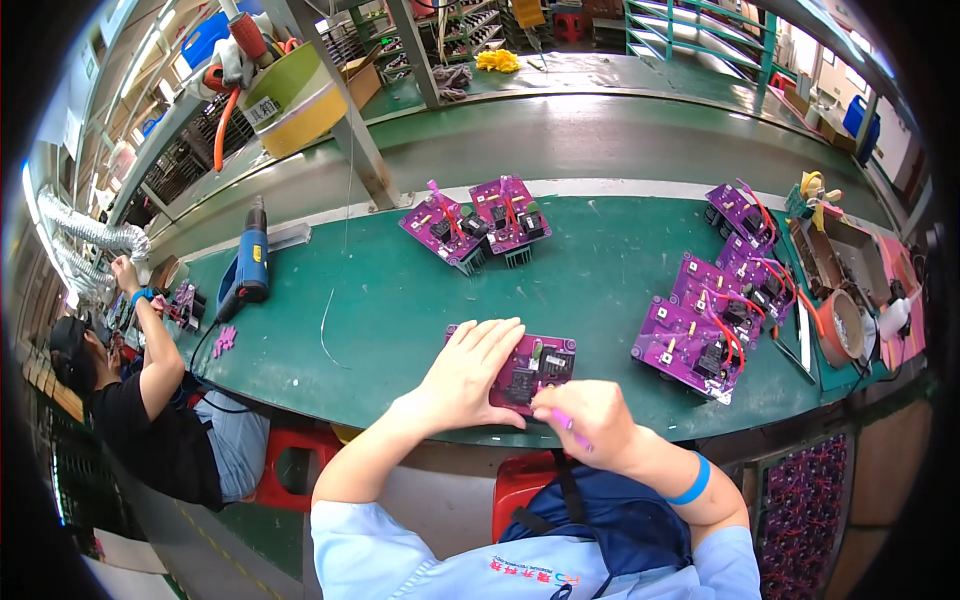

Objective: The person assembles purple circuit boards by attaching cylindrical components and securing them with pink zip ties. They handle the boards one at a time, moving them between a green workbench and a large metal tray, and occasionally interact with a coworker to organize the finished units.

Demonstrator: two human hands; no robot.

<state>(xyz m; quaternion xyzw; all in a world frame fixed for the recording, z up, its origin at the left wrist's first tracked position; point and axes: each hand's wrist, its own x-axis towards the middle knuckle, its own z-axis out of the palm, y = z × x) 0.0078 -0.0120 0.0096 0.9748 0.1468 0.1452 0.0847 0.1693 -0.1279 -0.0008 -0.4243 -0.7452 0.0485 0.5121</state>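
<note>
In front of me a purple circuit board (535, 365) with black components lies on the green bench. My left hand (465, 365) spans its left part, fingers stretched toward the far edge and thumb at the near edge, holding it against the bench. At the board's near right corner is my right hand (590, 420), closed around a slim pinkish-purple thing (571, 430). Its working end is hidden by the fingers, so I cannot make out its kind. Two more purple boards (510, 212) with red wires stand beyond. Several wired boards (690, 345) are grouped at the right.
A blue heat gun (254, 260) rests at the left, with small pink pieces (224, 341) near it. Tweezers (790, 355) and a parts tray with a round tub (841, 325) are at the right. A co-worker (150, 400) sits at the far left. A metal post (355, 140) rises behind the bench.
</note>
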